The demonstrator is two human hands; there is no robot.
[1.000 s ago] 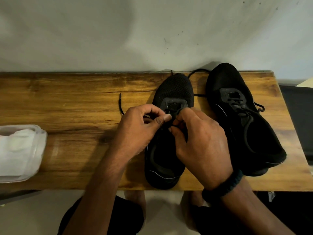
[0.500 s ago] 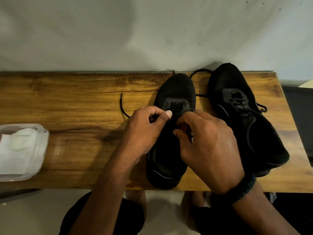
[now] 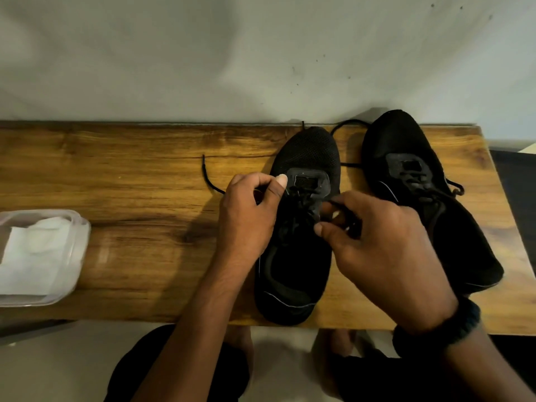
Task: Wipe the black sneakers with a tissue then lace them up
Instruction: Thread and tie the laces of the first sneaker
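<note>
Two black sneakers stand toe-to-wall on a wooden bench. The nearer sneaker is between my hands; its black lace trails left onto the wood. My left hand pinches that lace at the shoe's left eyelets. My right hand pinches the other lace end at the right eyelets, fingers curled. The second sneaker sits at the right, laced, with lace ends hanging at its side.
A clear plastic container holding white tissues sits at the bench's left end. A pale wall runs right behind the bench. My knees and bare feet show below the front edge. A dark surface lies beyond the right end.
My hands have moved apart over the sneaker's tongue, the right one drawing its lace end rightward and toward me. The eyelet area, covered before, now shows.
</note>
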